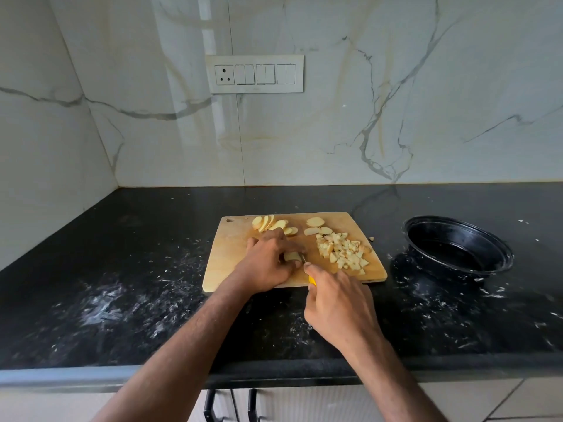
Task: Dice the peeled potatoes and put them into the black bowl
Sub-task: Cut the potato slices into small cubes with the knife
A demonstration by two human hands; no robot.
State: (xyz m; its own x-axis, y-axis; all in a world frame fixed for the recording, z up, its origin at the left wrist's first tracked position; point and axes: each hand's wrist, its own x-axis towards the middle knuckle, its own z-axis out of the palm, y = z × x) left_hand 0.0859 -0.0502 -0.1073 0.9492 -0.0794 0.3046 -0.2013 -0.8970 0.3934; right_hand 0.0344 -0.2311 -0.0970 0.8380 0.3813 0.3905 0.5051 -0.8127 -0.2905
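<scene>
Mid-dicing: left hand [268, 263] pinning potato piece [292, 256], right hand [336, 296] gripping knife [312, 280]; diced heap [342, 249] done, slices [274, 223] uncut, black bowl [457, 249] unfilled at right.

A black speckled bench [122, 269] runs along the marble wall, smeared with white streaks and crumbs. A wooden cutting board [225, 263] lies flat on it near the front edge. Off to the right, well apart, sits a black bowl [457, 248], with one stray potato bit [371, 238] between them
</scene>
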